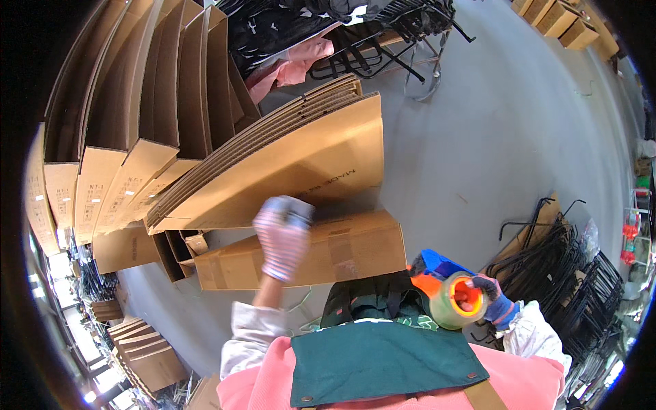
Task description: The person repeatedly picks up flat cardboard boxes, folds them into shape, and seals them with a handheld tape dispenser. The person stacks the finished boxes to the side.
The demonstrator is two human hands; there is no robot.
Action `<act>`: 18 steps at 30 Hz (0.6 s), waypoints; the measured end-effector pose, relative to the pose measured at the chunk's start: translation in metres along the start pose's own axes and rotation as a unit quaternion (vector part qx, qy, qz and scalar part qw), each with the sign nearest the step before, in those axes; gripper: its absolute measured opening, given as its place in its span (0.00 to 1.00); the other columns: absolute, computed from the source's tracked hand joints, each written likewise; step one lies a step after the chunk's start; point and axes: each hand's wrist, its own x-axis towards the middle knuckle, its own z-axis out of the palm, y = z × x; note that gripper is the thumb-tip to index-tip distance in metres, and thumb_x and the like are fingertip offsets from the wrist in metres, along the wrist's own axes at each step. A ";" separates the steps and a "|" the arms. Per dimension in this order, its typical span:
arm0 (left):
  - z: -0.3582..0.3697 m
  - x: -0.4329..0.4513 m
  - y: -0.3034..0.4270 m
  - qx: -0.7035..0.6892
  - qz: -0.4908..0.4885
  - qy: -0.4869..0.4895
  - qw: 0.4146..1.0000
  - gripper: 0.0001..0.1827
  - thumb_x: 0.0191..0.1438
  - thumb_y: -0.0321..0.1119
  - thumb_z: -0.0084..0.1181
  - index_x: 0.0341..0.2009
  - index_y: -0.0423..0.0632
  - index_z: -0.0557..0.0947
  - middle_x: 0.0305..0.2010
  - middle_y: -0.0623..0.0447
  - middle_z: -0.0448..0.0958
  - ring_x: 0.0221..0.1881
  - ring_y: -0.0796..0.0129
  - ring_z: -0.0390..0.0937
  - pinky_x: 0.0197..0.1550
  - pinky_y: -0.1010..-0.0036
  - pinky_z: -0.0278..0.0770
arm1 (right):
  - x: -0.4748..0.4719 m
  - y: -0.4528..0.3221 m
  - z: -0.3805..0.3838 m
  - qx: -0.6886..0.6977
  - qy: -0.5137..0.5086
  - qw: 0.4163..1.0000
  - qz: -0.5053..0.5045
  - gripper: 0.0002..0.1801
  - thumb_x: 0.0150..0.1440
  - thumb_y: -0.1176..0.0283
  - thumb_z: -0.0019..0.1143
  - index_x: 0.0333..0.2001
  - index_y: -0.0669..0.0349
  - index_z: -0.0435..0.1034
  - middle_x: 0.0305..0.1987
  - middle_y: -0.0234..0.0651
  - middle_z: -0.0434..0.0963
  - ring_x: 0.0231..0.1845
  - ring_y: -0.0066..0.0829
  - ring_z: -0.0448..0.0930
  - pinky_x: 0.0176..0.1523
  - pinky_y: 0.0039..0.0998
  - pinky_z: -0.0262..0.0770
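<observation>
My left hand, in a striped glove with dark fingertips, is raised over a long closed cardboard box; it is motion-blurred, and whether it holds anything cannot be made out. Clear tape runs across the box near both ends. In my gloved right hand is a blue and orange tape dispenser with a large roll of tape, my fingers in the roll's orange hub. The dispenser is just off the right end of the box. Beyond the box leans a stack of flat cardboard cartons.
Open upright cartons stand at the left. Black metal frames are heaped on the floor at the right, with more black metal parts at the top beside dark fabric and pink sheeting. More cardboard boxes stand at the lower left.
</observation>
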 end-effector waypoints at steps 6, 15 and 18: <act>0.031 -0.065 -0.021 -0.213 -0.116 -0.335 0.910 0.12 0.58 0.38 0.53 0.37 0.42 0.82 0.34 0.49 0.81 0.37 0.65 0.78 0.41 0.70 0.76 | -0.003 -0.021 0.019 0.193 -0.003 0.975 0.112 0.31 0.46 0.70 0.61 0.54 0.71 0.65 0.50 0.40 0.76 0.50 0.33 0.77 0.56 0.34 0.72; 0.064 -0.130 0.018 -0.540 -0.457 -0.342 0.619 0.27 0.53 0.53 0.57 0.47 0.43 0.80 0.46 0.50 0.79 0.49 0.65 0.75 0.54 0.66 0.72 | 0.025 -0.047 0.041 -0.448 -0.019 0.805 -0.390 0.43 0.30 0.76 0.73 0.56 0.57 0.67 0.32 0.38 0.71 0.26 0.36 0.73 0.30 0.32 0.69; 0.071 -0.139 0.027 -0.664 -0.529 -0.235 0.473 0.18 0.54 0.43 0.60 0.42 0.43 0.80 0.42 0.53 0.77 0.45 0.70 0.74 0.52 0.71 0.72 | 0.032 -0.038 0.036 -0.420 -0.039 0.801 -0.425 0.45 0.31 0.72 0.75 0.58 0.54 0.65 0.33 0.39 0.72 0.28 0.37 0.74 0.31 0.33 0.70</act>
